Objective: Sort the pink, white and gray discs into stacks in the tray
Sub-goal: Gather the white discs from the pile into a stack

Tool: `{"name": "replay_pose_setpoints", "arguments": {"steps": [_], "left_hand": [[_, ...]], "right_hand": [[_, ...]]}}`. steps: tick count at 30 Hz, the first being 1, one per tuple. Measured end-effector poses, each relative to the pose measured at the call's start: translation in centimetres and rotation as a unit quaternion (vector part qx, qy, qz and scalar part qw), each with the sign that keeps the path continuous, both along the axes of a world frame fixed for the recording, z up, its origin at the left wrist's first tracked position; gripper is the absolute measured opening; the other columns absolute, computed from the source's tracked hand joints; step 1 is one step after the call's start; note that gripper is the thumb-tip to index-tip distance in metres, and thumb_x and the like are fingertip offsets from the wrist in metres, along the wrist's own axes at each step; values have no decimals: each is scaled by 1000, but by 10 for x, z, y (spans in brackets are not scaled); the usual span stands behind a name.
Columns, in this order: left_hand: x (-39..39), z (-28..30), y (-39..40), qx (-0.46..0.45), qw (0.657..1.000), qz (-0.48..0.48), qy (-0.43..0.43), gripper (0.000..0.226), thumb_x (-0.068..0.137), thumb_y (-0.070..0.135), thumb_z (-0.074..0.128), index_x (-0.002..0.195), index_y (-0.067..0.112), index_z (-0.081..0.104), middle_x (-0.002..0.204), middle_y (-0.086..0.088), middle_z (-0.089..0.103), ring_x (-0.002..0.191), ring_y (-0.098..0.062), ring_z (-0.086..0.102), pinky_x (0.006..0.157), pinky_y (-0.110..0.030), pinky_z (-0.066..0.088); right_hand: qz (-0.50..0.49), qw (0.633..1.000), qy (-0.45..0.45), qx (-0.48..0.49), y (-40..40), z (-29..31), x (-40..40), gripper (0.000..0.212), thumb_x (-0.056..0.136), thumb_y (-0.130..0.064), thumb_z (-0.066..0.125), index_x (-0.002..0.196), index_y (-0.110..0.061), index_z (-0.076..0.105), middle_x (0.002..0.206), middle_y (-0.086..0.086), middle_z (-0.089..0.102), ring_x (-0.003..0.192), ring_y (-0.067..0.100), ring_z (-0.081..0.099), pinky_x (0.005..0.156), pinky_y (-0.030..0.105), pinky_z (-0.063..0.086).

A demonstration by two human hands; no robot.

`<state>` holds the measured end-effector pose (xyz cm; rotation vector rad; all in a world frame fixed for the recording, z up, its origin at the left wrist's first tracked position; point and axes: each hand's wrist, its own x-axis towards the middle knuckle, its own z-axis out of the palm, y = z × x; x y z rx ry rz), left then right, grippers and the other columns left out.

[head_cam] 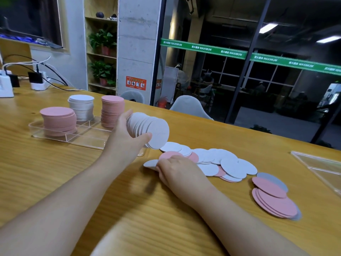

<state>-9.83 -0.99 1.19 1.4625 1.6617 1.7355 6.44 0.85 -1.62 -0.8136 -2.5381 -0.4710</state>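
Head view, looking down along two bare forearms over a wooden desk (55, 163). The left hand (127, 133) grasps a fanned bundle of white discs (149, 129), held on edge above the desk, thumb on the near face. The right hand (177, 170) rests with curled fingers on the loose discs (217, 163), pinching a pink disc (168, 155) at the near-left end of that scatter. A second small heap of pink and gray discs (273, 198) lies well to the right. The clear tray (55, 134) sits to the left and farther away, holding two pink stacks (58, 121) and one white stack (81, 107). The left hand is the nearer one to the tray; its bundle would likely travel left and away to reach the white stack.
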Motion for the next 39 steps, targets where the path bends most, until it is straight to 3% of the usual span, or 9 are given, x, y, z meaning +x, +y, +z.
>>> {"name": "replay_pose_setpoints", "arguments": {"steps": [4, 7, 10, 14, 19, 24, 29, 34, 39], "left_hand": [[-2, -3, 2, -17, 1000, 6, -2, 79, 74, 16, 76, 140, 22, 34, 131, 3, 48, 118, -17, 48, 100, -35, 40], [1, -3, 1, -30, 999, -13, 1, 84, 66, 27, 78, 138, 24, 36, 130, 6, 46, 116, -12, 46, 94, -27, 36], [5, -3, -1, -46, 997, -54, 7, 91, 52, 42, 71, 136, 30, 37, 132, 5, 48, 119, -14, 47, 101, -37, 41], [12, -8, -5, -74, 989, -123, 40, 84, 56, 38, 70, 134, 32, 40, 128, 5, 52, 115, -12, 50, 101, -33, 41], [10, -7, -9, -120, 971, -184, 99, 83, 63, 41, 72, 137, 37, 34, 130, 9, 48, 120, -10, 47, 103, -31, 39], [14, -7, -11, -154, 947, -227, 167, 72, 84, 20, 66, 141, 38, 25, 134, 16, 40, 119, -1, 42, 94, -14, 29], [16, -8, -8, -200, 932, -251, 170, 81, 82, 27, 56, 145, 43, 7, 153, 11, 13, 138, -8, 20, 109, -23, 19], [27, -4, -10, -227, 924, -268, 152, 99, 61, 36, 48, 144, 43, -6, 154, 13, -7, 142, -6, -1, 107, -25, 11], [23, -9, -11, -205, 932, -270, 125, 85, 79, 33, 55, 146, 39, 2, 155, 10, 6, 141, -8, 11, 110, -23, 15]], "right_hand": [[15, 994, 80, -76, -2, 2, 14, 41, 96, -37, 25, 90, -11, 56, 83, 2, 57, 81, 18, 47, 71, 33, 40], [9, 952, 288, -104, -6, 9, 27, 25, 97, -27, 32, 87, -15, 52, 79, -9, 49, 77, 8, 40, 69, 21, 35], [-68, 900, 379, -203, -1, 12, 35, 14, 99, -22, 35, 90, -23, 45, 83, -16, 49, 79, -1, 47, 65, 11, 34], [-100, 865, 428, -241, 3, 10, 37, 16, 98, -25, 38, 83, -27, 45, 83, -6, 57, 78, 16, 56, 68, 29, 42], [-123, 862, 400, -286, 1, 10, 35, 11, 90, -23, 48, 80, -23, 50, 78, -1, 62, 76, 21, 61, 71, 38, 51], [-143, 876, 339, -312, 1, 10, 40, 6, 87, -24, 49, 91, -21, 52, 93, -6, 60, 83, 10, 58, 68, 16, 43], [-94, 885, 252, -381, -8, 11, 34, 61, 90, -38, 52, 144, -25, 25, 142, -13, 36, 130, 5, 35, 105, 22, 30], [-60, 900, 198, -384, -12, 6, 26, 72, 94, -43, 47, 149, -24, 6, 151, -16, 20, 140, 6, 21, 111, 23, 22], [-62, 903, 178, -385, -16, 7, 27, 69, 95, -34, 45, 149, -28, 2, 151, -12, 27, 134, 7, 31, 107, 21, 26]]}}
